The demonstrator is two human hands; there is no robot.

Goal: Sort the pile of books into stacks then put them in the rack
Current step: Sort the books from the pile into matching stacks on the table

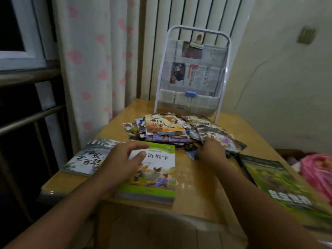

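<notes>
A loose pile of thin picture books (167, 127) lies at the back of the wooden table (195, 184), in front of a white wire rack (197, 102) lined with newspaper. A short stack topped by a green-bordered book (156, 178) sits near me, and my left hand (122, 160) rests on its upper left corner with fingers loosely spread. My right hand (212, 150) reaches into the pile's near right edge. Its fingers curl over a dark-covered book (217, 135) there, and its thumb is hidden. A grey book (86, 158) lies at the left and a large green book (280, 186) at the right.
A heart-print curtain (93, 69) and a white radiator (179, 17) stand behind the table. Dark metal rails (30, 119) run along the left. A pink bag (318, 172) sits off the table's right edge. Binder clips hold the rack's newspaper.
</notes>
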